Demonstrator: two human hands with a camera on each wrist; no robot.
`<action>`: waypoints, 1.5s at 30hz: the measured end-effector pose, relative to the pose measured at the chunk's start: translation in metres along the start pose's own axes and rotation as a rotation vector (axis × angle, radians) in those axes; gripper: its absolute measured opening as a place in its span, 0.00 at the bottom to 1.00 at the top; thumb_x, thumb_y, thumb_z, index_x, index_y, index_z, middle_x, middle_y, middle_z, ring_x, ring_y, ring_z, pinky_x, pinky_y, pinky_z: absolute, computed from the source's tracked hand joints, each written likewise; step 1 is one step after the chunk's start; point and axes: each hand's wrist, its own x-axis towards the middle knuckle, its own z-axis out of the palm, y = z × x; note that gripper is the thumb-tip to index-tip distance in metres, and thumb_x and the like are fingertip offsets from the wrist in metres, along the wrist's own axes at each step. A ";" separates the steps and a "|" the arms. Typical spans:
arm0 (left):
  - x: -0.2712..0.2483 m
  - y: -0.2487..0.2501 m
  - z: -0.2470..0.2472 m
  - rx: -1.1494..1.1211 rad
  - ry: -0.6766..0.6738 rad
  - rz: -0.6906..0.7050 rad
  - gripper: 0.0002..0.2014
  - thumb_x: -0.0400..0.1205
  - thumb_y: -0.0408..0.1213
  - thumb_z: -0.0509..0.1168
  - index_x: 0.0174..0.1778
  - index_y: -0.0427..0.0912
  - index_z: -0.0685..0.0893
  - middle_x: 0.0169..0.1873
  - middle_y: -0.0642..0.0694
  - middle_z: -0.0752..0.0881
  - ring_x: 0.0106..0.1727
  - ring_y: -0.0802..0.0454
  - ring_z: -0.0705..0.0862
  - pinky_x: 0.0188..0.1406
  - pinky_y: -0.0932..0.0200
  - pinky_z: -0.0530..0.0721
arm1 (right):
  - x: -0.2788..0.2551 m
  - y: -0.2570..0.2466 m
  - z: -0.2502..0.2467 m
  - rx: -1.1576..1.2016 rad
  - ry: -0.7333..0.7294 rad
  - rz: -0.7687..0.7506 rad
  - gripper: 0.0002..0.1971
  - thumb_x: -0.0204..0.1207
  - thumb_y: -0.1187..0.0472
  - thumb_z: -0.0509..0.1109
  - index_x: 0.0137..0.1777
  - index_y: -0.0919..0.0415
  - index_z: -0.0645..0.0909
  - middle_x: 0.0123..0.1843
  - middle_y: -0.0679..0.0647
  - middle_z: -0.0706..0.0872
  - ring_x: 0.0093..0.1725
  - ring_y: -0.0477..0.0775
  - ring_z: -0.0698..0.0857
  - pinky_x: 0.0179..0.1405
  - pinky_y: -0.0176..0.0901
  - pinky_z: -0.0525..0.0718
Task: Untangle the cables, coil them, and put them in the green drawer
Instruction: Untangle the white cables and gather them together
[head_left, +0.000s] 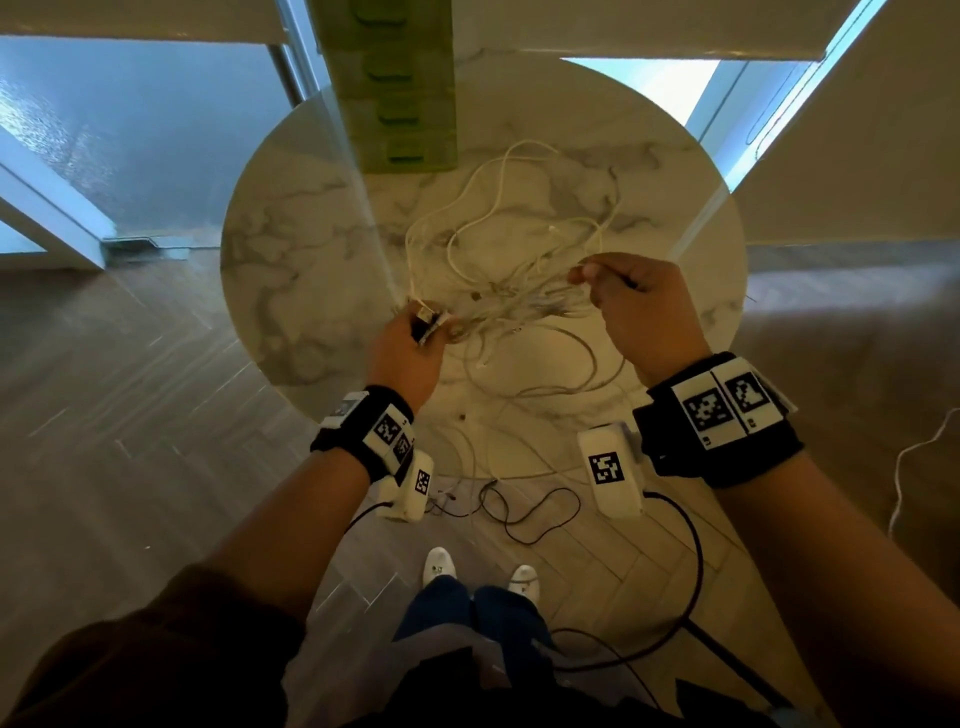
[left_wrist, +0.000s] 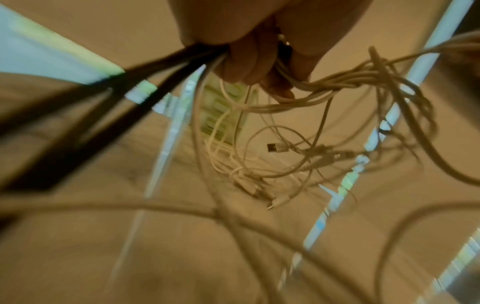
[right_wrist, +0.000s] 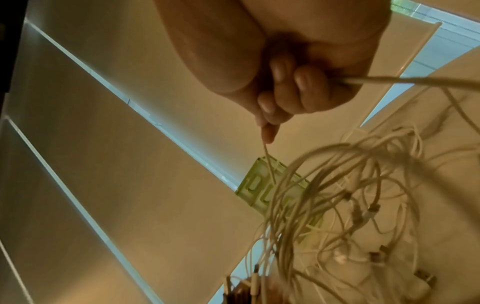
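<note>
A tangle of white cables (head_left: 511, 291) hangs between my two hands above a round marble table (head_left: 291, 260). My left hand (head_left: 410, 353) grips a bundle of cable ends and plugs (head_left: 427, 321), its fingers (left_wrist: 249, 61) curled round white and black strands. My right hand (head_left: 631, 306) pinches one white cable (right_wrist: 267, 162) between thumb and fingers (right_wrist: 306, 82) and holds it taut away from the knot. More loops (head_left: 519, 202) lie on the table beyond. The green drawer unit (head_left: 402, 88) stands at the table's far edge; its drawers look shut.
Loose cable loops (head_left: 530, 431) hang over the table's near edge toward the wood floor. A thin black cable (head_left: 524, 512) lies on the floor by my white shoes (head_left: 441, 564). A white cord (head_left: 914, 462) trails at the right. Glass panels stand behind the table.
</note>
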 end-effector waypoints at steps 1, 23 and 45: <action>0.005 0.002 -0.004 0.010 0.048 -0.014 0.07 0.82 0.41 0.65 0.49 0.43 0.85 0.40 0.51 0.84 0.44 0.53 0.82 0.47 0.61 0.76 | 0.000 0.000 -0.001 0.029 0.018 -0.002 0.12 0.81 0.65 0.62 0.41 0.60 0.86 0.23 0.48 0.73 0.18 0.39 0.65 0.20 0.29 0.65; 0.017 -0.003 -0.031 -0.052 0.197 -0.343 0.17 0.84 0.48 0.61 0.58 0.38 0.82 0.45 0.49 0.82 0.45 0.55 0.79 0.42 0.71 0.72 | -0.011 -0.021 -0.056 0.249 0.163 -0.268 0.12 0.82 0.65 0.60 0.45 0.54 0.84 0.23 0.43 0.76 0.23 0.44 0.69 0.23 0.38 0.68; -0.116 0.019 -0.007 -0.190 -0.710 -0.277 0.12 0.87 0.39 0.56 0.51 0.40 0.85 0.25 0.50 0.78 0.22 0.64 0.74 0.25 0.72 0.73 | -0.086 0.074 0.005 0.225 -0.397 0.408 0.14 0.83 0.53 0.59 0.52 0.59 0.84 0.49 0.55 0.90 0.50 0.51 0.88 0.59 0.47 0.85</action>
